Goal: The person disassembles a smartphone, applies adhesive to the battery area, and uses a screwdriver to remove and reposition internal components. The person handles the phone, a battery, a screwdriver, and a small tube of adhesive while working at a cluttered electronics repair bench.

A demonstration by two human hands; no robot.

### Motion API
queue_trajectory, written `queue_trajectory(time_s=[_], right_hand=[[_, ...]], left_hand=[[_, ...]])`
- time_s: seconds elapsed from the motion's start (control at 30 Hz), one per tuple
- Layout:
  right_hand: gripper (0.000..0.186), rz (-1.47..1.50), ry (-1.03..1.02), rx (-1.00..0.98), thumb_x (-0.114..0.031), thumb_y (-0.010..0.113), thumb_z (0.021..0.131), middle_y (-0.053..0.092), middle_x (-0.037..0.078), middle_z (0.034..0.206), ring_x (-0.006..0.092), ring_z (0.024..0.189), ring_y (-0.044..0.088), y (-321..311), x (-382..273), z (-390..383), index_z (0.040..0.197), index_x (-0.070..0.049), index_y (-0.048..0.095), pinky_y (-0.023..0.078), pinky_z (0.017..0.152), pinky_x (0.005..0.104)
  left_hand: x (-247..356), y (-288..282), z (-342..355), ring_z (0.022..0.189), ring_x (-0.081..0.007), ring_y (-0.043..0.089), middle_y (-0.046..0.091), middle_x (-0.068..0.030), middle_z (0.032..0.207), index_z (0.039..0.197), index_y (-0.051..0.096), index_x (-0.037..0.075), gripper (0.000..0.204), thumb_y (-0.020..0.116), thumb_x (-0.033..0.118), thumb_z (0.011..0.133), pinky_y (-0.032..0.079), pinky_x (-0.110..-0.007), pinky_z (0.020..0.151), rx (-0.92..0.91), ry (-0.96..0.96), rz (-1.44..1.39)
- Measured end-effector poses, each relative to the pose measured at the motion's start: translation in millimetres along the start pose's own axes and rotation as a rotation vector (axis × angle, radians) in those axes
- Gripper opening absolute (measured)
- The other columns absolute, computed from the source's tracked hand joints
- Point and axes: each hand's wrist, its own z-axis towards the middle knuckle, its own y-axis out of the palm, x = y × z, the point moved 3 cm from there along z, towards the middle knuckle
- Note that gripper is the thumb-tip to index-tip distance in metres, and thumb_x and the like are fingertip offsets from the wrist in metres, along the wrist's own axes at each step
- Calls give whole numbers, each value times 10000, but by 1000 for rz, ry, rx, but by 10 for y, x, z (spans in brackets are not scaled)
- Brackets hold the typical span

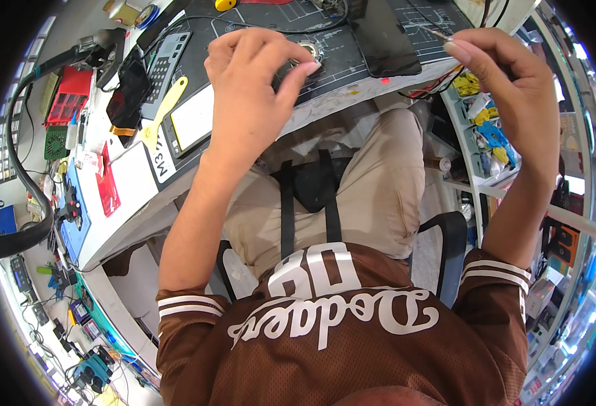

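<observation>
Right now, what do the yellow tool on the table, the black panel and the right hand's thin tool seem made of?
Yellow tool: probably plastic, evenly coloured and smooth.
Black panel: likely glass-faced, its glossy surface showing reflections.
Thin tool in the right hand: perhaps metal, from its greyish look; too small to be sure.

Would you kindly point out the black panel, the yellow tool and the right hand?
Black panel [386, 44], head view: its dark face.
Yellow tool [165, 109], head view: its handle.
Right hand [520, 80], head view: middle of the hand.

One thin tool [437, 33], perhaps two screens [384, 44] [130, 89]
</observation>
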Motion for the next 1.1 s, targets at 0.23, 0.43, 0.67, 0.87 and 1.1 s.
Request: queue_trajectory(time_s=[0.23, 0.43, 0.67, 0.87, 1.1], right_hand=[[233, 287, 103, -139, -252, 759, 1013, 714, -40, 860, 21, 750, 551, 532, -318, 119, 1091, -36, 794, 420, 664, 197], [168, 368, -261, -77, -97, 789, 978, 733, -9, 903, 22, 834, 622, 795, -769, 44, 1123, -12, 778, 474, 711, 194], [177, 410, -290, -43, -55, 760, 990, 746, 18, 957, 32, 862, 644, 905, -1068, 36, 1154, 11, 764, 483, 723, 184], [156, 523, -335, 29, -73, 819, 940, 740, 50, 890, 38, 753, 626, 861, -1187, 80, 1053, 25, 774, 485, 639, 194], [146, 578, -221, 2, -62, 826, 936, 745, 49, 895, 40, 751, 635, 844, -1178, 68, 1037, 30, 774, 494, 641, 188]], left_hand=[[-209, -193, -62, 1070, -161, 560, 692, 29, 1073, 1108, 746, 107, 205, 753, 291, 1020, 395, -338, 1023, -17, -725, -854], [9, -423, -184, 1135, -118, 588, 678, -15, 1157, 1230, 692, 53, 300, 678, 306, 1069, 412, -309, 1005, 40, -667, -1557], [50, -533, -235, 1159, -122, 585, 674, -13, 1177, 1266, 680, 66, 309, 656, 312, 1081, 402, -314, 1016, 108, -579, -1647], [50, -605, -160, 1150, -163, 587, 651, -29, 1143, 1263, 637, 66, 275, 607, 283, 1097, 445, -333, 1016, 136, -547, -1681], [70, -586, -85, 1080, -105, 592, 646, 1, 1113, 1208, 636, 68, 249, 605, 294, 1109, 427, -278, 948, 170, -486, -1586]])
